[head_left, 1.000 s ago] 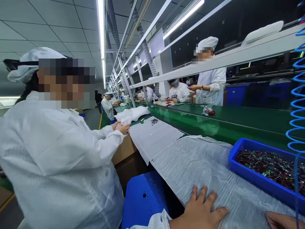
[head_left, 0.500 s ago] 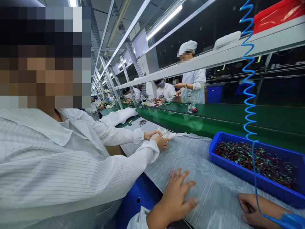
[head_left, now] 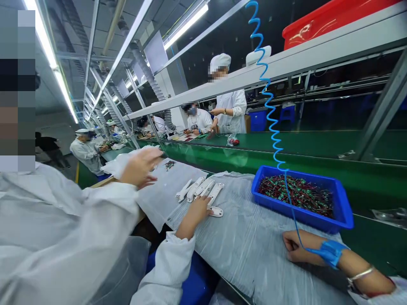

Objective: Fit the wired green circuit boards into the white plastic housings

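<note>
left hand (head_left: 194, 215) lies open, not clenched, its fingertips (head_left: 207, 212) touching the end of one white moulded plastic strip (head_left: 216, 211); that strip lies on a ribbed translucent plastic sheet (head_left: 251, 250), just below four similar white strips (head_left: 203, 187) set side by side (what part they are is too hard to tell from here); right hand (head_left: 299, 248) rests on the same sheet, released and loosely curled, gripping nothing; a blue wrist strap (head_left: 330, 253) circles that wrist, a silver bangle (head_left: 359, 275) sits farther up the arm, and a coiled blue cord (head_left: 270, 101) rises from the strap; just above that hand stands a blue plastic tray (head_left: 305, 216) heaped with tangled red-and-green wired parts (head_left: 295, 195); to the left, a neighbouring worker's raised hand (head_left: 141, 166), fingers spread, hangs over a white paper sheet (head_left: 165, 190), which carries a small heap of dark parts (head_left: 169, 165); a white cloth (head_left: 117, 165) lies beyond that hand; across a green conveyor belt (head_left: 318, 144), a standing worker in a white cap (head_left: 230, 106) faces a clear bag of red parts (head_left: 233, 141); a red crate (head_left: 337, 21) sits on the overhead shelf.
</note>
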`<action>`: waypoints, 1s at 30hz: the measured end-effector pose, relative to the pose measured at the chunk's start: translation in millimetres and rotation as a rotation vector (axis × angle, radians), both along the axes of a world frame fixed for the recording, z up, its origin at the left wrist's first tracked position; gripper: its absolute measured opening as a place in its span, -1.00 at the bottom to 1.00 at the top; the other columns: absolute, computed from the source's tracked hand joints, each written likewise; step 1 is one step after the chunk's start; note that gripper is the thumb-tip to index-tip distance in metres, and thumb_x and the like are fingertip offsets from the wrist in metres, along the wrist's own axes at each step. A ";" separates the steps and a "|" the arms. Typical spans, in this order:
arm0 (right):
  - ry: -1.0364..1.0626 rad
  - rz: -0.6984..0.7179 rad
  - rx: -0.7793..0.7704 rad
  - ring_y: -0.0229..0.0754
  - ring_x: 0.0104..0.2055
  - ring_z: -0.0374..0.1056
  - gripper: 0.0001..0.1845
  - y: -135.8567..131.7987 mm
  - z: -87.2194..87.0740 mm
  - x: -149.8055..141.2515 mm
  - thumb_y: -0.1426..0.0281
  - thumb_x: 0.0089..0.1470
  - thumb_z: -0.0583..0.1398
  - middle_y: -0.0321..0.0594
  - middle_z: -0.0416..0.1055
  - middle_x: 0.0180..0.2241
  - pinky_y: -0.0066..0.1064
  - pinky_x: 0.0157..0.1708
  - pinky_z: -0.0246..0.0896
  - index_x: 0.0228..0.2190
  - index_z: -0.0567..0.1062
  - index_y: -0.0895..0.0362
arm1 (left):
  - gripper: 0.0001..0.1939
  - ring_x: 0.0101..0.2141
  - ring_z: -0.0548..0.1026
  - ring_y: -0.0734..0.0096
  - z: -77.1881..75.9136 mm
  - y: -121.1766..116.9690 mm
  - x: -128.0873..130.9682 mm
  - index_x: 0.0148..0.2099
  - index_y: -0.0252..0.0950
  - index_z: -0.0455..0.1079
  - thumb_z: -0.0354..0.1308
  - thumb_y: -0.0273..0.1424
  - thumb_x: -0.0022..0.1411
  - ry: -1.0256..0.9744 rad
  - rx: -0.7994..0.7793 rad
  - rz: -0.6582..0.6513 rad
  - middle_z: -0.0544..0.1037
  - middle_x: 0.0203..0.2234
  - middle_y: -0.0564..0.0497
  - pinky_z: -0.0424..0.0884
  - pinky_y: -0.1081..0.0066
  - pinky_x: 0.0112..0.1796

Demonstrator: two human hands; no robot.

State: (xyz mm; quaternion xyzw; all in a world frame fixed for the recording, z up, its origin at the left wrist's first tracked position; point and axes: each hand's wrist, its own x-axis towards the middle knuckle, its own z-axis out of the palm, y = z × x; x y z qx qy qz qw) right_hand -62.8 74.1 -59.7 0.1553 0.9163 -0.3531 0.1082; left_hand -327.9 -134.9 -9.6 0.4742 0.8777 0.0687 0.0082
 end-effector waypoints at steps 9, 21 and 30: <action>0.238 0.039 -0.381 -0.32 -0.49 0.16 -0.66 -18.6 45.5 -21.6 0.12 -0.03 0.16 -0.33 0.26 -0.56 -0.45 -0.46 0.07 -0.47 0.32 0.17 | -0.73 -0.16 0.44 0.26 0.5 -7.5 -13.2 -0.08 -0.33 0.34 0.08 -0.30 0.21 0.109 -0.016 -0.071 0.46 -0.13 -0.07 0.38 0.11 -0.14; 0.288 -0.160 -1.373 -0.21 -0.37 0.40 -0.45 -89.3 55.2 -27.9 0.17 0.01 0.20 -0.21 0.35 -0.36 -0.43 -0.47 0.33 -0.02 0.24 0.17 | -0.76 -0.27 0.46 0.44 -2.5 -7.5 84.5 -0.13 -0.01 0.38 -0.08 -0.37 0.30 0.255 0.458 -0.839 0.59 -0.23 0.16 0.38 0.34 -0.27; 0.585 -0.639 -0.944 -0.26 -0.44 0.40 -0.32 -93.8 36.8 27.0 0.20 -0.07 0.25 -0.17 0.24 -0.16 -0.37 -0.48 0.37 0.06 0.15 0.04 | -0.68 -0.12 0.43 0.21 -40.6 46.0 2.8 -0.01 -0.32 0.30 0.08 -0.32 0.21 0.190 0.362 -0.184 0.42 -0.07 -0.10 0.39 0.08 -0.13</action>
